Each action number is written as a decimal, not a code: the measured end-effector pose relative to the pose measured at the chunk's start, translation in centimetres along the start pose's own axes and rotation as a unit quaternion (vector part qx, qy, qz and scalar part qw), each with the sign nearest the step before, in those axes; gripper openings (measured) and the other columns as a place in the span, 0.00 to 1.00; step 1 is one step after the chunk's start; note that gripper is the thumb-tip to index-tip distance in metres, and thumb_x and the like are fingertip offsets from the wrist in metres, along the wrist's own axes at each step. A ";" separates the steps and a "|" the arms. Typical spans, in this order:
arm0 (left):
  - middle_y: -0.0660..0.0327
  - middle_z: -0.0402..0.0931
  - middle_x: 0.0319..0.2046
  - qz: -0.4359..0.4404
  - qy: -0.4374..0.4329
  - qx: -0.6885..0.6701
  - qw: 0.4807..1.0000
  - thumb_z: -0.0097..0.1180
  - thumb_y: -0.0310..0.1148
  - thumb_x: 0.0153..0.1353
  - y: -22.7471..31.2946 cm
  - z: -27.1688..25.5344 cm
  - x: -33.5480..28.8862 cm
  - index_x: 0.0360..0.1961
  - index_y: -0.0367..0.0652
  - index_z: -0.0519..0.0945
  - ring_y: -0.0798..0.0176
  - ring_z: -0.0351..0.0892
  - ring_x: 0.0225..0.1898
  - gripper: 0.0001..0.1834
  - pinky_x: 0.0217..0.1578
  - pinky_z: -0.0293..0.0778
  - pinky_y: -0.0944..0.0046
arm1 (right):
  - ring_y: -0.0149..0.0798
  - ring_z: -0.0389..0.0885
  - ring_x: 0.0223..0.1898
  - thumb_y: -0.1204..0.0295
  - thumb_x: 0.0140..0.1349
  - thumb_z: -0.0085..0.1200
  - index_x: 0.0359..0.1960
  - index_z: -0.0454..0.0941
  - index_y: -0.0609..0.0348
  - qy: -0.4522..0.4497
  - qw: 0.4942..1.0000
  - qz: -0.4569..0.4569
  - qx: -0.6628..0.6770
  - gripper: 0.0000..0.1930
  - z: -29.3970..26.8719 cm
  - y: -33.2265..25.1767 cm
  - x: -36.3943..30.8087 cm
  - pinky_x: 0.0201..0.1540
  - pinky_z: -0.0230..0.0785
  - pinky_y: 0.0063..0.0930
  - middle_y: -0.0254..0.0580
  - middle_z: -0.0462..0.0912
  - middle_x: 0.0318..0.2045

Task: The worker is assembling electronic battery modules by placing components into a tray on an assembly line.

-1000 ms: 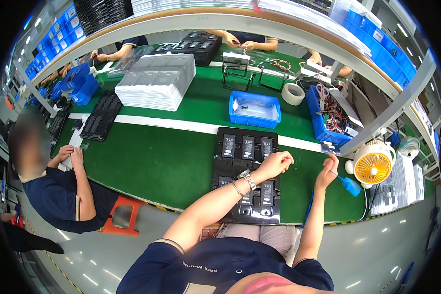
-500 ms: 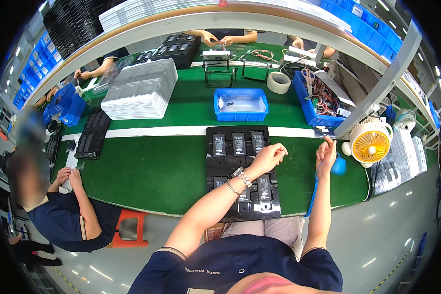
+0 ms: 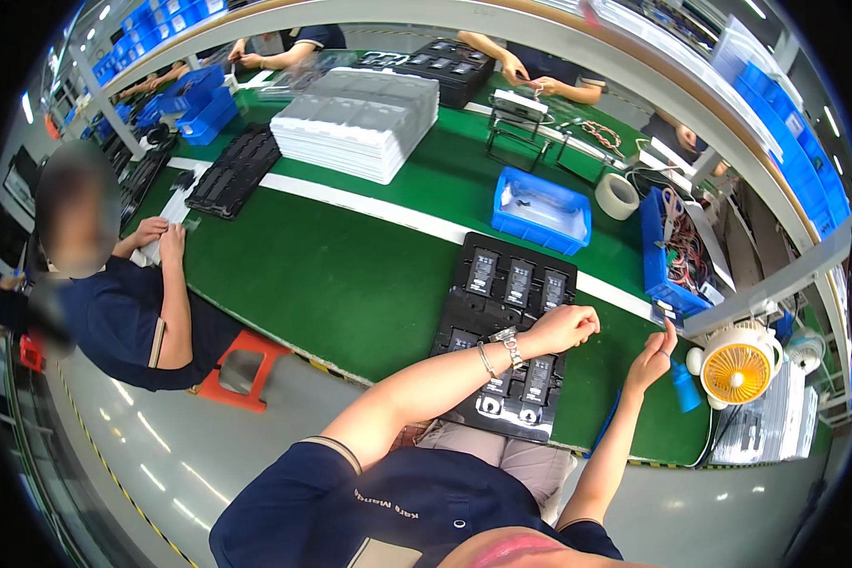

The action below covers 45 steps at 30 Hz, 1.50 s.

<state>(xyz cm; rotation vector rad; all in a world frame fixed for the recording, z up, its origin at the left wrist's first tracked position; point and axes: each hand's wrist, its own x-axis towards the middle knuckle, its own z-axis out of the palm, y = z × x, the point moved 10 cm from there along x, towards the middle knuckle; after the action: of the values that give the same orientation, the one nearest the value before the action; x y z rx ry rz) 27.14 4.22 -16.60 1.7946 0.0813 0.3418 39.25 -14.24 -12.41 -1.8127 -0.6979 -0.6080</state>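
Note:
Above the black tray [image 3: 452, 327] with its dark flat battery packs [image 3: 518, 283], my left hand [image 3: 560, 329] hangs with its fingers curled in. Whatever it may hold is hidden. That wrist wears a metal watch [image 3: 509, 348] and a bracelet. To the right, my right hand [image 3: 647, 363] is raised, index finger stretched up and the other fingers bent; I see nothing in it. Its fingertip is close to a small dark flat item [image 3: 667, 312]; I cannot tell whether they touch. A blue bottle-shaped thing [image 3: 685, 388] is beside this hand, and a blue cord [image 3: 610, 419] runs near the forearm.
A blue bin [image 3: 542, 216] lies beyond the tray; a roll of tape [image 3: 617, 196] and a bin of wires [image 3: 677, 270] are farther right. A yellow-and-white fan [image 3: 736, 371] stands by the shelf post. White stacked trays [image 3: 355, 123] are back left. A co-worker [image 3: 161, 312] sits at left.
The view has turned and tilted, shifting the bench within the picture. My left hand stays over the tray. My right index finger now stretches out, and the blue bottle-shaped thing shows less blurred.

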 end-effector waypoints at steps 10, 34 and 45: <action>0.61 0.78 0.19 0.007 0.018 -0.022 1.000 0.49 0.32 0.64 0.1 -0.1 0.0 0.33 0.39 0.77 0.66 0.78 0.20 0.09 0.23 0.72 0.64 | 0.34 0.73 0.17 0.66 0.70 0.45 0.42 0.78 0.57 -0.181 0.970 -0.072 -0.143 0.11 3.7 0.1 -0.3 0.21 0.64 0.27 0.41 0.78 0.21; 0.60 0.78 0.20 0.013 0.015 -0.001 1.000 0.49 0.32 0.63 0.3 0.0 0.1 0.33 0.39 0.78 0.65 0.78 0.20 0.08 0.24 0.73 0.63 | 0.24 0.60 0.22 0.68 0.73 0.38 0.50 0.74 0.62 -0.053 0.998 0.010 -0.015 0.14 1.5 0.5 -0.1 0.25 0.54 0.20 0.29 0.62 0.18; 0.62 0.78 0.21 0.003 0.004 -0.005 1.000 0.48 0.33 0.65 -0.2 -0.1 -0.1 0.35 0.40 0.77 0.67 0.78 0.21 0.09 0.24 0.72 0.65 | 0.19 0.52 0.12 0.63 0.71 0.44 0.47 0.76 0.60 -0.046 0.816 0.324 0.476 0.14 3.4 7.7 -1.2 0.11 0.42 0.15 0.25 0.64 0.17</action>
<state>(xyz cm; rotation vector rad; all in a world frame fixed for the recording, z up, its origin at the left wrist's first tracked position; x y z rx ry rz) 27.09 4.31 -16.77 1.7840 0.0802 0.3532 44.17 -13.41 -19.30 -0.9966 -0.2898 0.2874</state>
